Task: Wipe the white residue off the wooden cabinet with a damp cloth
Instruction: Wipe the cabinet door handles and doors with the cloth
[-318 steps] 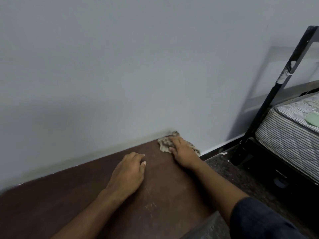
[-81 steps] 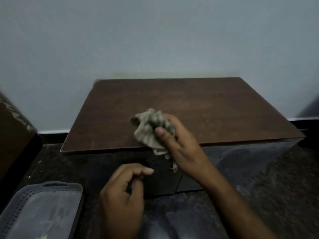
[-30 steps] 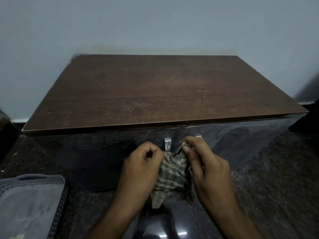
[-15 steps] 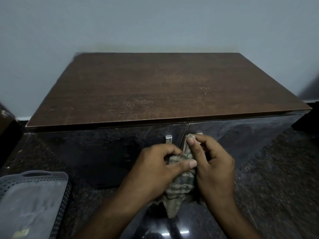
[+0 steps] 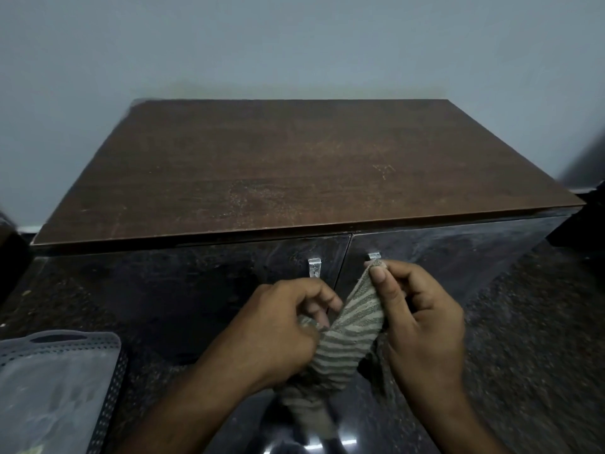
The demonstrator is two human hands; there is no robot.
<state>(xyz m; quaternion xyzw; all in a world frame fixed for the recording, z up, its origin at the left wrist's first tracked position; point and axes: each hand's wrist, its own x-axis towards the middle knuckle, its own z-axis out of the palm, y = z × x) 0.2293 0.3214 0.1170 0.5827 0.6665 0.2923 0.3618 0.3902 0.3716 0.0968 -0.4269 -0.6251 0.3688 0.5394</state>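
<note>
Gripping cloth (image 5: 347, 335): left hand (image 5: 278, 335), right hand (image 5: 422, 322); basket (image 5: 108, 362) contents unclear.

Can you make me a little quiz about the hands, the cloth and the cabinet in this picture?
1. True or false: the striped cloth is lying flat on the cabinet top.
2. Which hand pinches the highest corner of the cloth? A) left hand B) right hand C) neither
3. Fill in: the grey perforated basket sits on the floor at the picture's lower ____ side.

Key
1. False: both hands hold it in front of the cabinet doors, near the metal handles.
2. B
3. left
</note>
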